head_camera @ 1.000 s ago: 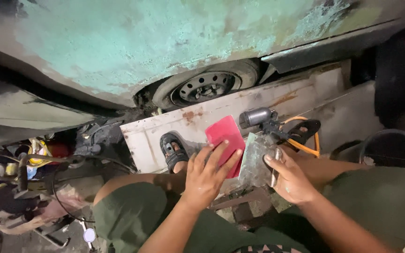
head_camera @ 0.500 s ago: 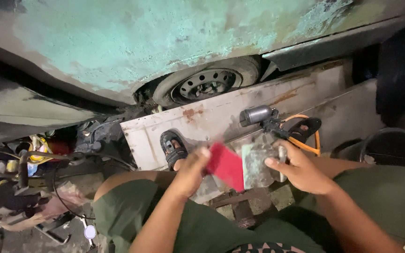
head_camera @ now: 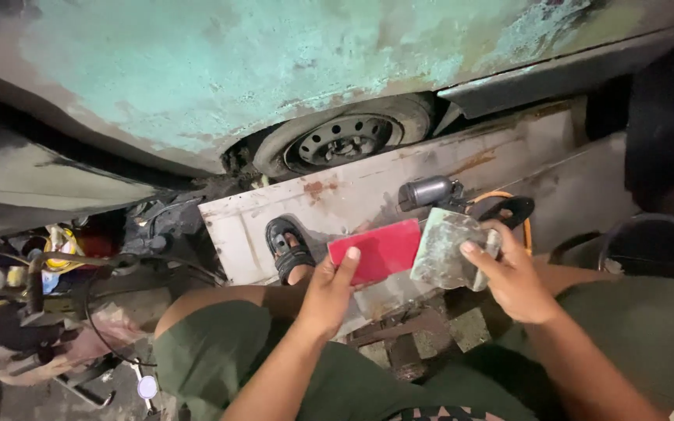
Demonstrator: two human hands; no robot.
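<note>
My left hand [head_camera: 328, 295] holds a flat red plastic card [head_camera: 376, 251] by its lower left corner, thumb on top. My right hand [head_camera: 513, 279] grips a grey, filler-smeared metal plate [head_camera: 446, 248] by its right edge. The red card's right edge meets the plate's left edge above my knees. I sit in green trousers [head_camera: 220, 351], and my left foot in a black sandal [head_camera: 286, 248] rests on a rusty white panel [head_camera: 337, 199].
A car body [head_camera: 220, 70] with patchy turquoise primer fills the top, with a wheel [head_camera: 341, 142] below it. A power tool [head_camera: 431, 191] with an orange cable lies on the panel. Tools and clutter [head_camera: 48, 273] crowd the left. A dark round rim [head_camera: 657, 249] sits at right.
The red card has turned from upright to lying flat and now meets the grey plate. My right hand has lifted the plate toward the card. My left hand has shifted slightly right.
</note>
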